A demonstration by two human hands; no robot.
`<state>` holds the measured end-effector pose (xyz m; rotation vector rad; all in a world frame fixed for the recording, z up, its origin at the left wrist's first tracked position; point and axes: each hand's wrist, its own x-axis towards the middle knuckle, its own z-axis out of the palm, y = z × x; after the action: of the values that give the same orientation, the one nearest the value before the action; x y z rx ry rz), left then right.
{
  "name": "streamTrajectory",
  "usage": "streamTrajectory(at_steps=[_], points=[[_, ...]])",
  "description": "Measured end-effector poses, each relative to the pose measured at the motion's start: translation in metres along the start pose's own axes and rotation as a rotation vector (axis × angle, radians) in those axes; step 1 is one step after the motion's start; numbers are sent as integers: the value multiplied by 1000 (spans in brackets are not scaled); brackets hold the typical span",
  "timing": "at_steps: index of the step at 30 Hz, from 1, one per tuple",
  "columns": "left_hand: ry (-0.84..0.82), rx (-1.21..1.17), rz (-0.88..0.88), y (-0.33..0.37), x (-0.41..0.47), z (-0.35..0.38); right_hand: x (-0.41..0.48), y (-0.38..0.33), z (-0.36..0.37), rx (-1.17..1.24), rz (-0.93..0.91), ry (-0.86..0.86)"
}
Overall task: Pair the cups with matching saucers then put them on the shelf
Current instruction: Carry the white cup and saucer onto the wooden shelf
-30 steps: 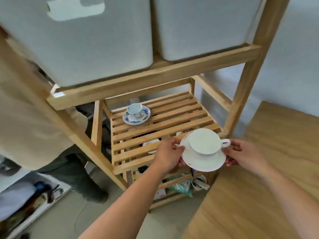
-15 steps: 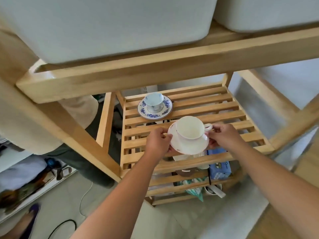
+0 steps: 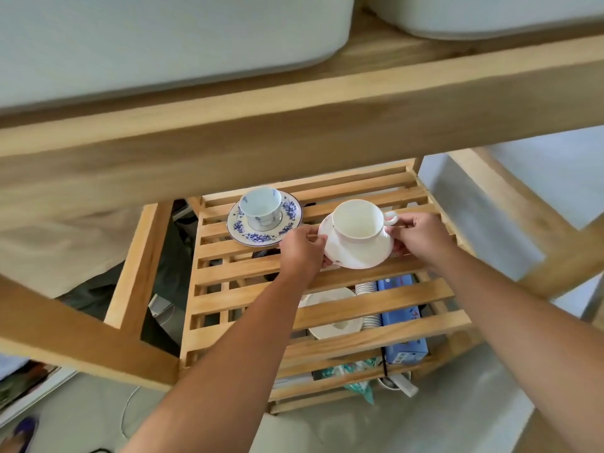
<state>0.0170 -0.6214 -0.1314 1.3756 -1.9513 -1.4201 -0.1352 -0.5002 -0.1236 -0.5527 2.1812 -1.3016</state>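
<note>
A white cup [image 3: 358,223] stands on its white saucer [image 3: 359,255], held just over the slatted wooden shelf [image 3: 376,299]. My left hand [image 3: 302,250] pinches the saucer's left rim. My right hand [image 3: 421,235] grips the right rim, next to the cup's handle. I cannot tell whether the saucer touches the slats. To the left, at the back of the same shelf, a blue-patterned cup [image 3: 261,207] sits on its blue floral saucer [image 3: 264,232].
The thick wooden beam [image 3: 294,125] of the upper shelf hangs close overhead, carrying white bins [image 3: 163,40]. Below the slats lie a white plate [image 3: 336,325], a blue box [image 3: 405,348] and other items. A wooden post [image 3: 140,269] stands at left.
Both hands carried the white cup and saucer further back over the shelf, closer to the blue set. The view has moved in under the upper beam.
</note>
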Motion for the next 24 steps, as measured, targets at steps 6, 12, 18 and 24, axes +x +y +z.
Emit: streamTrajectory(at_steps=[6, 12, 18, 24], points=[[40, -24, 22, -2, 0, 11, 4, 9, -1, -45, -20, 30], [108, 356, 306, -14, -27, 6, -25, 23, 3, -349, -205, 96], [-40, 558, 438, -33, -38, 4, -44, 43, 0, -522, -332, 27], [11, 479, 456, -26, -24, 13, -38, 36, 3, -548, -364, 118]])
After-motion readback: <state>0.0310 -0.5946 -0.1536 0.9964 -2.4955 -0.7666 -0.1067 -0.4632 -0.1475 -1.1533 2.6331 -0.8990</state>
